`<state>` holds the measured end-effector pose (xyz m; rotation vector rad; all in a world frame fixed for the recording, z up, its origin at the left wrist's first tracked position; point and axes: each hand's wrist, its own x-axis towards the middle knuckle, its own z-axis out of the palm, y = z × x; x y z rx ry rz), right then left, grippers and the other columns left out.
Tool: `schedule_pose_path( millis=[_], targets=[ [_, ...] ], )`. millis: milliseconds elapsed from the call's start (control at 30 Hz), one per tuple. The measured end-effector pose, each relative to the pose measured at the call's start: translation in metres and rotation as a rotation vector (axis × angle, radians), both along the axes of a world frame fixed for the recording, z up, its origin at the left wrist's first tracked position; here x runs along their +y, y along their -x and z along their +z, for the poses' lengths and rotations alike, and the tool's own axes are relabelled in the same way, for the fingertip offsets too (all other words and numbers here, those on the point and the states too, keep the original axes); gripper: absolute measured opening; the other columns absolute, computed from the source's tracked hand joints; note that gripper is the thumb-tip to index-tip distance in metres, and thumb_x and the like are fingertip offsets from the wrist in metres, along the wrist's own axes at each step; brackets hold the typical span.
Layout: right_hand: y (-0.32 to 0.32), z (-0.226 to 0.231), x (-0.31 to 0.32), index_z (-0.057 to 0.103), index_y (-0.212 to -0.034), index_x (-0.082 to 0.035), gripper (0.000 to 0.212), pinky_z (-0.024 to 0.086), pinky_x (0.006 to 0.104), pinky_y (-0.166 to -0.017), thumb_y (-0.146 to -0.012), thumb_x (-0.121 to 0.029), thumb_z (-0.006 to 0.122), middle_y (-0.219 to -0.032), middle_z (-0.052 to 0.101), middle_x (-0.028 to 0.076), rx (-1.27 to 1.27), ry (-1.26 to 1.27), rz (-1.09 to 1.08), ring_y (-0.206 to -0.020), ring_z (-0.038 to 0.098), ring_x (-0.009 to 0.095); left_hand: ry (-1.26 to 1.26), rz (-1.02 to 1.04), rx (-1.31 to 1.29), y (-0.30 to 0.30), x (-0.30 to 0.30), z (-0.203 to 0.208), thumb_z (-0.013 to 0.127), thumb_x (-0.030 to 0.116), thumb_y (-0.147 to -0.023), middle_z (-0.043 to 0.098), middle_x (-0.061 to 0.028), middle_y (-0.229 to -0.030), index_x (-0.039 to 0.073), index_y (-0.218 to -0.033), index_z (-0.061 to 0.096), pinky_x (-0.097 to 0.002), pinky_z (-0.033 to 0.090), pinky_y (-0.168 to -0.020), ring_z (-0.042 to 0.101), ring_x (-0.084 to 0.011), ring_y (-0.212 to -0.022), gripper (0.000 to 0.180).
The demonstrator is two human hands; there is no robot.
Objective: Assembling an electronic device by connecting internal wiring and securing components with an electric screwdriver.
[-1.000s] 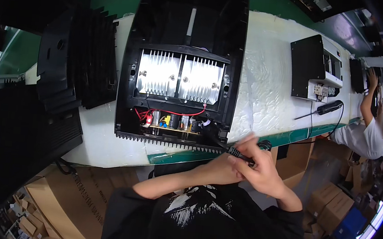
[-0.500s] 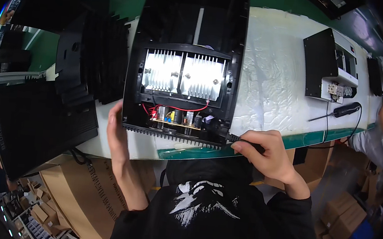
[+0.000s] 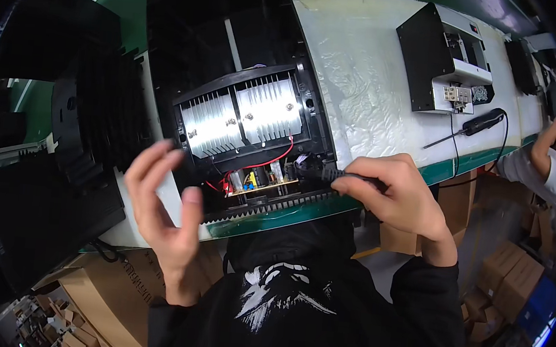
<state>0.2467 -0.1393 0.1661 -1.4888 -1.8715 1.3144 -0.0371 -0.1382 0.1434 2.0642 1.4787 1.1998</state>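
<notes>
In front of me on the bench lies a black housing (image 3: pixel 203 16), its inside exposed. Two silver finned heat sinks (image 3: pixel 213 117) sit in it, and a small circuit board (image 3: pixel 261 191) with red wires (image 3: pixel 273 156) lies at its near end. My right hand (image 3: pixel 400 195) is at the near right corner, thumb and fingers pinched on a black ribbed cord end (image 3: pixel 329 174) that points into the housing. Its tip is too dark to make out. My left hand (image 3: pixel 161 206) is raised beside the near left corner, fingers spread, holding nothing.
Stacked black panels (image 3: pixel 107 107) stand at the left. To the right are a black and silver device (image 3: pixel 429 61) and a corded black screwdriver (image 3: pixel 480 123). Cardboard boxes (image 3: pixel 112 291) lie below the bench. Another person's hand (image 3: pixel 549 139) shows at far right.
My left hand has come off the housing's near left corner and opened. The right hand keeps its pinch on the cord end. The whole view has turned, so the housing appears tilted and farther left.
</notes>
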Motion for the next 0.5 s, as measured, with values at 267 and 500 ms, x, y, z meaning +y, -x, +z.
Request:
schedule_pose_path(
  millis=[267, 500],
  targets=[
    [0.014, 0.022, -0.015, 0.060, -0.094, 0.001, 0.026, 0.042, 0.0233, -0.050, -0.069, 0.000, 0.065, -0.061, 0.057, 0.005, 0.064, 0.109, -0.040, -0.051, 0.053, 0.011, 0.082, -0.567, 0.117, -0.078, 0.019, 0.025, 0.069, 0.001, -0.066, 0.061, -0.0072, -0.084, 0.000, -0.097, 0.063, -0.0309, 0.048, -0.067, 0.058, -0.0221, -0.077, 0.032],
    [-0.004, -0.049, -0.069, 0.048, -0.117, -0.005, 0.068, 0.039, 0.0333, -0.091, -0.055, -0.004, 0.076, -0.119, 0.044, 0.013, -0.041, -0.030, -0.300, -0.111, 0.045, 0.025, 0.229, -0.631, 0.111, -0.067, 0.031, 0.025, 0.070, 0.001, -0.067, 0.061, -0.0068, -0.078, 0.002, -0.088, 0.064, -0.0299, 0.047, -0.061, 0.057, -0.0210, -0.071, 0.022]
  ],
)
